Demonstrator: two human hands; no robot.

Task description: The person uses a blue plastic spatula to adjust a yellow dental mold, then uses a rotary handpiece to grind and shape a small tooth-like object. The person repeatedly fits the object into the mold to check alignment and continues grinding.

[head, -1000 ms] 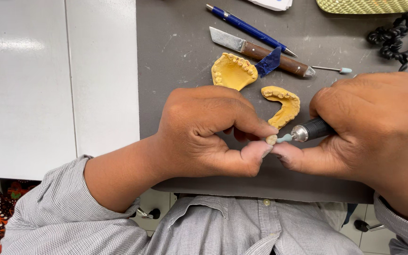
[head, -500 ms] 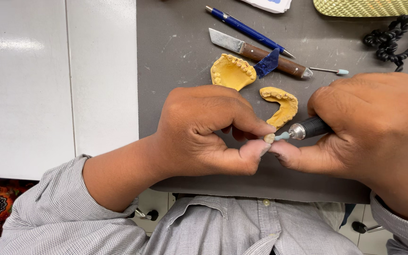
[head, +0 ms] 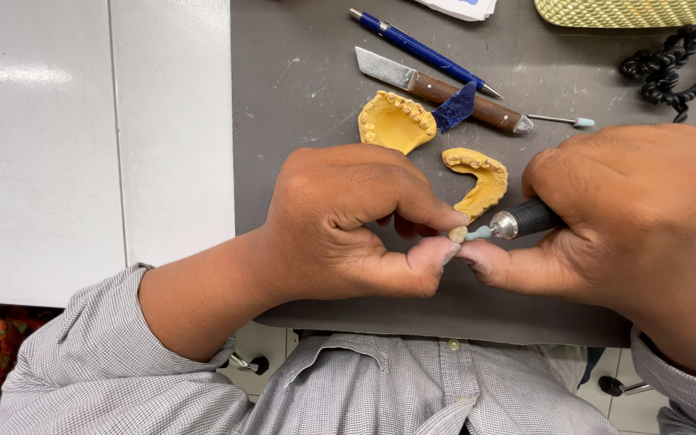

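My left hand pinches a small pale tooth-shaped piece between thumb and fingertips. My right hand grips a rotary handpiece with a dark ribbed grip and metal collar; its light blue burr tip touches the small piece. The thumbs of both hands press together under the piece. Just beyond the hands, two yellow dental casts lie on the grey mat: one full arch and one horseshoe-shaped arch.
Behind the casts lie a wooden-handled knife with a blue scrap on it, a blue pen, and a loose blue-tipped burr. A black coiled cord and a yellow-green woven object sit at the far right. White tabletop lies left.
The view has shifted slightly; both hands hold the same pose with the burr against the small piece.
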